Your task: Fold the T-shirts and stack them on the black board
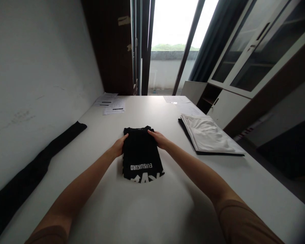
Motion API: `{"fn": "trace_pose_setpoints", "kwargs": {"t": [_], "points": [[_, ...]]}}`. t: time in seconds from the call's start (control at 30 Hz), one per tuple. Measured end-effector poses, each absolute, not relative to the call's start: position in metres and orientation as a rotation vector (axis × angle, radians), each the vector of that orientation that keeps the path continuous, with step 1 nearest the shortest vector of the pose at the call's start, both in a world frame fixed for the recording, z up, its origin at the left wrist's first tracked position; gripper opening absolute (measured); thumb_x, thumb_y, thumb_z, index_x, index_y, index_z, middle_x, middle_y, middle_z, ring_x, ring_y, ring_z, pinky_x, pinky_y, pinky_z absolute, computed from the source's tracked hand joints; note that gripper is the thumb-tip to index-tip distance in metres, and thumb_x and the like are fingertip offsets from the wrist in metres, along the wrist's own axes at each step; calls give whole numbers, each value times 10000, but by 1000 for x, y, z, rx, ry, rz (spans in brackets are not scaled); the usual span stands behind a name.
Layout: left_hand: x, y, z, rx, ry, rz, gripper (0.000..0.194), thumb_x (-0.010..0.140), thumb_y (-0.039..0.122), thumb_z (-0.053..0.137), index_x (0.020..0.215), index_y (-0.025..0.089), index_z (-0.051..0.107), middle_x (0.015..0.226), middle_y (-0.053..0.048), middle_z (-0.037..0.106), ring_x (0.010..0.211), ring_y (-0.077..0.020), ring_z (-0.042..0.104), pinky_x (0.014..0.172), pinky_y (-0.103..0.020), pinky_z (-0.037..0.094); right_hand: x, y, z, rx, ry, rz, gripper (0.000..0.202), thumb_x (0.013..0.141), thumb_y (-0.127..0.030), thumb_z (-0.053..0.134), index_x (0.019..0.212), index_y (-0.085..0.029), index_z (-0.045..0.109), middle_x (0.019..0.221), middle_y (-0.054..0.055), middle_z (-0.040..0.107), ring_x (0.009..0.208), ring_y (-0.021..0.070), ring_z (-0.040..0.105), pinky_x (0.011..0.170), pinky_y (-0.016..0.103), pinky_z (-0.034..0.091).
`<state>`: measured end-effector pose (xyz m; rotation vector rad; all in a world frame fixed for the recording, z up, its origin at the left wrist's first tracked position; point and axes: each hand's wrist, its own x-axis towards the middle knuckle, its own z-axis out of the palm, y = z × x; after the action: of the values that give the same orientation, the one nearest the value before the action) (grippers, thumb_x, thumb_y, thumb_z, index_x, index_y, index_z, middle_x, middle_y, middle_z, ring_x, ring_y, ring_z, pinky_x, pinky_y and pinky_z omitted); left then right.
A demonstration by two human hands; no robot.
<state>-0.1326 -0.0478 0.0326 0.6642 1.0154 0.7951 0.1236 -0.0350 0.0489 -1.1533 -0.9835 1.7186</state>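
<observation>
As the folded black garment [141,149] extends toward the viewer between the left hand [119,145] and right hand [160,139], large cut-off white letters [145,177] mark its near edge; next, inverted, apparently EVISUKURO. Farther back, both hands pinch its sides, thumbs uppermost. Distant papers [115,107] bear illegible print.

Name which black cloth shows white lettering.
The folded garment between left hand and right hand; the long black cloth and black layer under white fabric show none.
</observation>
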Motion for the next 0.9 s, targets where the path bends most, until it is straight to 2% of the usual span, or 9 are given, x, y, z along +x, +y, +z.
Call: {"fn": "trace_pose_setpoints", "kwargs": {"t": [0.23,0.33,0.43,0.6,0.7,0.77,0.83,0.9], "points": [[-126,19,45,745,1183,903,370,975,469,560,1030,124,683,834,-97,758,699,-202,729,712,-303,620,114,37,49,-1391,-1395,1268,341,914,-501,681,920,-162,721,829,60,746,813,212,704,758,291,571],[-122,41,37,814,1279,896,286,963,380,581,985,111,676,741,-81,729,614,-182,700,663,-293,609,108,61,41,-1640,-1634,941,360,956,-496,613,941,-161,744,929,79,757,920,235,701,788,276,524],[-118,51,22,888,1344,923,173,885,244,641,977,101,675,712,-69,720,618,-178,694,649,-282,597,102,74,26,-1875,-1810,657,350,989,-475,553,1036,-193,754,1093,103,749,1060,253,678,858,285,491],[-120,61,3,1091,1504,967,190,783,188,651,949,117,711,670,-34,707,644,-185,686,625,-270,561,98,81,4,-1971,-1958,483,410,1037,-499,424,1184,-241,708,1233,104,711,1136,253,649,914,312,473],[-124,68,2,1233,1639,951,170,793,248,651,899,143,731,691,-34,715,716,-206,699,656,-271,539,99,83,2,-1965,-1989,438,436,1049,-508,381,1200,-243,692,1241,105,705,1126,258,647,905,326,475],[-127,71,4,1328,1749,923,144,803,278,658,865,172,733,749,-50,736,836,-240,713,726,-290,531,100,82,1,-1987,-1969,405,440,1053,-507,365,1201,-243,684,1230,108,705,1116,261,647,893,334,478],[-127,71,6,1419,1859,889,107,805,277,669,863,209,728,858,-72,757,992,-275,700,831,-325,514,99,80,0,-2003,-1939,345,431,1053,-501,363,1200,-242,673,1200,112,711,1102,267,647,885,343,480],[-124,66,7,1501,1945,866,155,816,262,668,959,235,721,1012,-95,754,1118,-299,657,938,-373,480,98,76,-3,-1986,-1912,278,394,1049,-475,381,1217,-240,648,1163,110,716,1077,270,651,878,350,479]]}}
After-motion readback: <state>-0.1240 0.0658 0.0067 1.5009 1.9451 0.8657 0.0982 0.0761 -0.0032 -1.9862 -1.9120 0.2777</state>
